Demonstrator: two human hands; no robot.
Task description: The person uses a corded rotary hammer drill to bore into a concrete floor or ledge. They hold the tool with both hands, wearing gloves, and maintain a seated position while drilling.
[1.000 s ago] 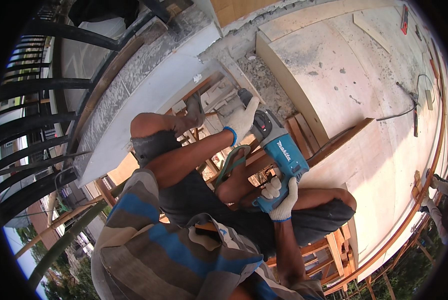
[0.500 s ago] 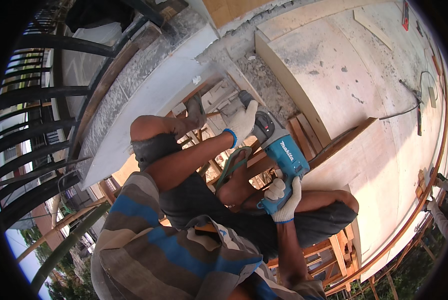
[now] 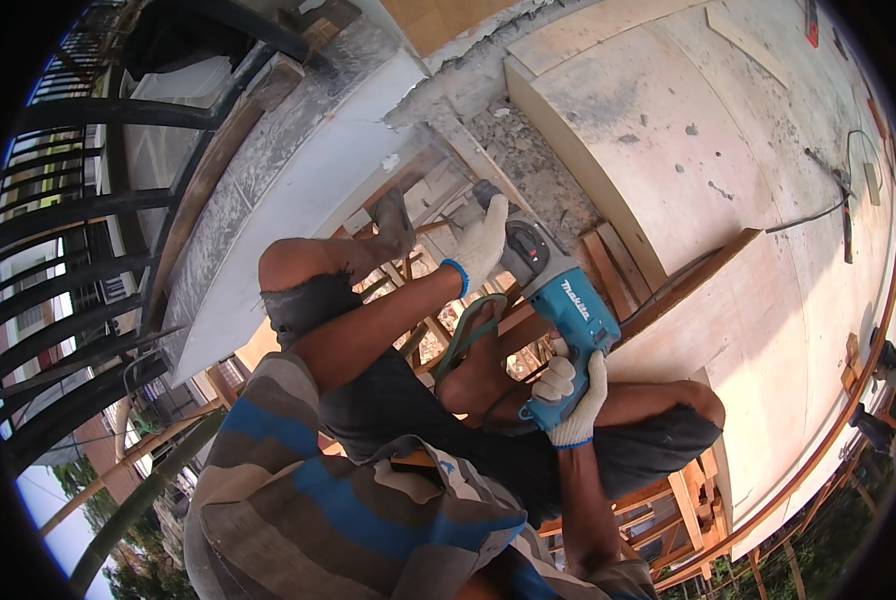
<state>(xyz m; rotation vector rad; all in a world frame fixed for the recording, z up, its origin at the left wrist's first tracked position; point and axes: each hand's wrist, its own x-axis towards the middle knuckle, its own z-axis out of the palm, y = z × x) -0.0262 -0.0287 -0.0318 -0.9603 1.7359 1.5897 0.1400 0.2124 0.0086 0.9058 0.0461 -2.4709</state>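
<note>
A teal-and-grey rotary hammer (image 3: 580, 305) lies slantwise across my front, its dark chuck end (image 3: 485, 192) pointing away toward the broken concrete. My left hand (image 3: 482, 246), in a white knit glove with a blue cuff, is closed around its front part. Lower down, my right hand (image 3: 575, 397), gloved alike, wraps the rear handle with the fingers curled round it. Whether a bit touches the concrete I cannot make out. Beneath the tool are my bent legs and a sandalled foot (image 3: 468, 335).
Rubble (image 3: 523, 150) fills a gap beside the raised plywood formwork (image 3: 658, 170). A pale slab (image 3: 298, 215) edges the left, before a black metal railing (image 3: 83, 205). A power cord (image 3: 813, 217) crosses the plywood. Open timber framing (image 3: 658, 525) lies below me. Another person shows partly at far right.
My view has shifted slightly. Both hands keep their hold on the rotary hammer, almost in the same place. At the far right, the other person's gloved hand and arm have moved out of sight.
</note>
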